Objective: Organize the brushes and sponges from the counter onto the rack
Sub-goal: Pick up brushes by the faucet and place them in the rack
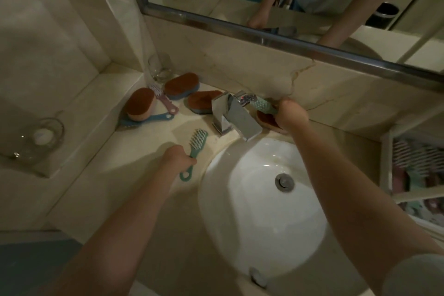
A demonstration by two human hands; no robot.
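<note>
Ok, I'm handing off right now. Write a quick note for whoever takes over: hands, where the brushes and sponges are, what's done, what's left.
Left hand grips the teal brush by its handle, left of the sink.
Right hand grips the light green brush behind the faucet, over a brown sponge.
Waiting on the counter: left sponge, back sponge, middle sponge, pink brush, blue brush.
Done: the rack, far right, already holds several items, too blurred to count.
Left: rack both held brushes, then the rest.
</note>
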